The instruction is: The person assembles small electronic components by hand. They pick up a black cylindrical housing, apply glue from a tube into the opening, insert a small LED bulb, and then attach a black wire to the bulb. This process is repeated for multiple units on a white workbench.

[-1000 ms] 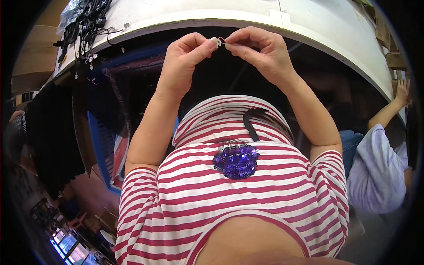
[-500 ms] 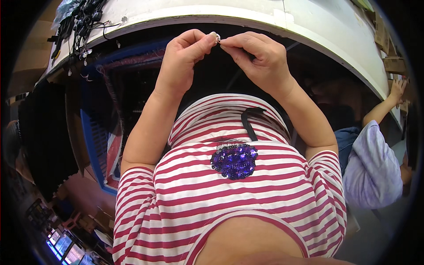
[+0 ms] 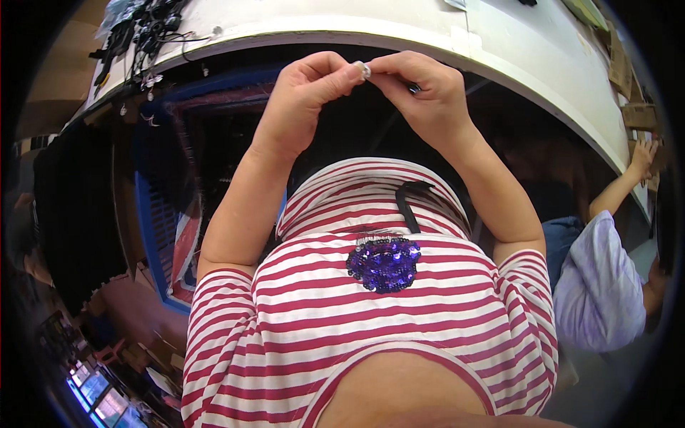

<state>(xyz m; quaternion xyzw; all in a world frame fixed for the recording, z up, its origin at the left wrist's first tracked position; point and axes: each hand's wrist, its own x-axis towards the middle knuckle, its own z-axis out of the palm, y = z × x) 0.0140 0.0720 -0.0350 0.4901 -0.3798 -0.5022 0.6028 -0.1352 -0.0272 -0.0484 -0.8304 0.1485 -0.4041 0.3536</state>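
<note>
Just in front of the white table's near edge, both hands are raised close together with the fingertips meeting. A small white piece (image 3: pixel 366 71), too small to name, sits between them. My left hand (image 3: pixel 303 103) pinches it between thumb and forefinger, other fingers curled in. From the other side, my right hand (image 3: pixel 428 93) has thumb and forefinger closed at the same piece; whether it also grips something thin cannot be made out. Black cables (image 3: pixel 146 36) with small white ends lie bunched on the table to the left, some hanging over its edge.
The white table (image 3: pixel 342 25) curves across the far side. A blue plastic crate (image 3: pixel 153 246) stands below, at my left. At the right a co-worker's light purple sleeve (image 3: pixel 599 285) and hand (image 3: pixel 644 157) are near cardboard boxes (image 3: pixel 637 116).
Both hands have shifted slightly right in the picture, fingertips now closer together around the white piece. The whole view has moved a little; the cables and table appear shifted right.
</note>
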